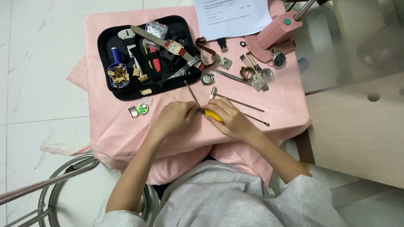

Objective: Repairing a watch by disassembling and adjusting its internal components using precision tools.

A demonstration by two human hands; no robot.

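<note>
While both hands meet at the near edge of the pink cloth [269,101] that covers the tabletop, the right hand [232,119] is wrapped in a closed grip around a small yellow-handled tool [213,115], its handle showing between the fingers and its dark tip pointing toward the left hand [176,117]. That left hand is curled with its fingertips pinched together right at the tool's tip; whatever small part it may be holding there is hidden, so I cannot tell what its grip contains. A thin metal rod [191,93] slants up from between the two hands. Just beyond the right hand lie a small metal hammer with a slim shaft [235,100] and a thin metal pin [256,119]. Farther back on the left sits an open black zip case of watch tools [110,40], with a rectangular gold watch on a red and tan strap [176,47] lying across it. Near the case's front edge rest a small green round watch movement [142,109] and a small silver block [133,112]. At the far right stands a pink desk-lamp base [275,33], with white printed sheets [235,17] beside it.
</note>
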